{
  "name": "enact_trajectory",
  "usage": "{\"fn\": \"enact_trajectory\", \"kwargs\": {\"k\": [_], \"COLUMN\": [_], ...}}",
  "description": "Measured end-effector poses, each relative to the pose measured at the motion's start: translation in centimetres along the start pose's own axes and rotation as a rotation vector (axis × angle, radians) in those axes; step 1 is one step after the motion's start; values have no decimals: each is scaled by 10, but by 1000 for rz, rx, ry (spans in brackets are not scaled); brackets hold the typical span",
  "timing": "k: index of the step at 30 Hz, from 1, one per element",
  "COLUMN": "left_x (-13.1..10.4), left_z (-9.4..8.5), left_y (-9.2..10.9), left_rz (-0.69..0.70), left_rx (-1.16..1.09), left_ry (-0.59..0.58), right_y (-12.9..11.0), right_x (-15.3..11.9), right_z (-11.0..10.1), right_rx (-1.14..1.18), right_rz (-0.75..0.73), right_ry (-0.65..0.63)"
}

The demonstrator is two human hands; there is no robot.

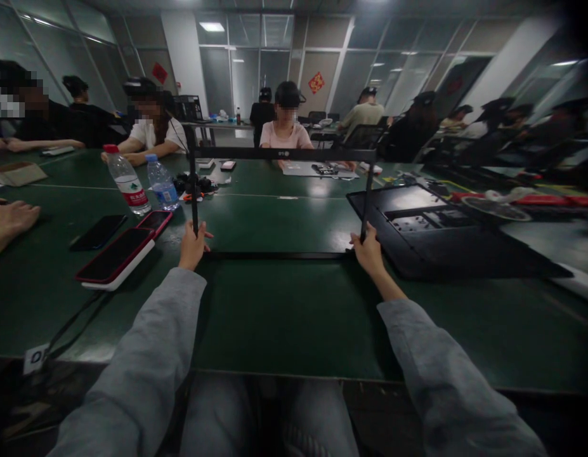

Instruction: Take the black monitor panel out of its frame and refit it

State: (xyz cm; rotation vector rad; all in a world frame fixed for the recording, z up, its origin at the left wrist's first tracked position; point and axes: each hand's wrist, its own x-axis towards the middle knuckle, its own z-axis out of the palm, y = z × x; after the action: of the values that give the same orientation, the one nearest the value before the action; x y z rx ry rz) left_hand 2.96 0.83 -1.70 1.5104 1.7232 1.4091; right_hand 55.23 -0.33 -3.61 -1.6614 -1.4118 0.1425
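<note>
A thin black rectangular frame [284, 153] with an upside-down LG logo on its far bar stands tilted up over the green table [274, 317]. My left hand [193, 246] is closed round its left side near the lower corner. On the right side, near the other lower corner, my right hand [368, 249] grips it too. The frame's near bar lies low, at or just above the tabletop; which of the two cannot be told. To the right of my right hand lies a large black panel [446, 244] with a recessed middle.
At the left are a red-capped bottle [129, 184], a blue-capped bottle [161, 184], a dark phone [99, 232] and a red-edged phone [117, 255] on a white block. Another person's hand [15, 219] rests at the left edge. A person [287, 130] sits opposite.
</note>
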Motion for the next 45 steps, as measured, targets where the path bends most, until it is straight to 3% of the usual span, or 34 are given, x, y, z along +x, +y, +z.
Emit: {"fn": "enact_trajectory", "kwargs": {"k": [7,12,18,26,32,37,39,42,45], "left_x": [-1,0,5,-1,-9,-19,-20,-19,-16], "left_z": [-2,-3,-2,-3,-3,-4,-5,-5,-3], "left_y": [-9,-17,-24,-6,8,22,24,23,18], "left_rz": [95,115,73,-17,26,205,246,305,332], "left_rx": [540,551,510,796,766,674,655,592,521], "left_ry": [26,70,55,-114,-153,-511,-601,-615,-554], "right_y": [19,28,39,45,35,30,29,29,27], "right_x": [4,7,12,14,11,7,7,7,6], "right_z": [9,10,14,18,15,13,13,13,12], "right_rx": [-138,-192,-306,-429,-395,-366,-325,-238,-157], "right_rz": [66,18,2,-34,-4,-5,-13,-45,-75], "right_ry": [-32,12,-60,-98,-113,-131,-123,-78,-74]}}
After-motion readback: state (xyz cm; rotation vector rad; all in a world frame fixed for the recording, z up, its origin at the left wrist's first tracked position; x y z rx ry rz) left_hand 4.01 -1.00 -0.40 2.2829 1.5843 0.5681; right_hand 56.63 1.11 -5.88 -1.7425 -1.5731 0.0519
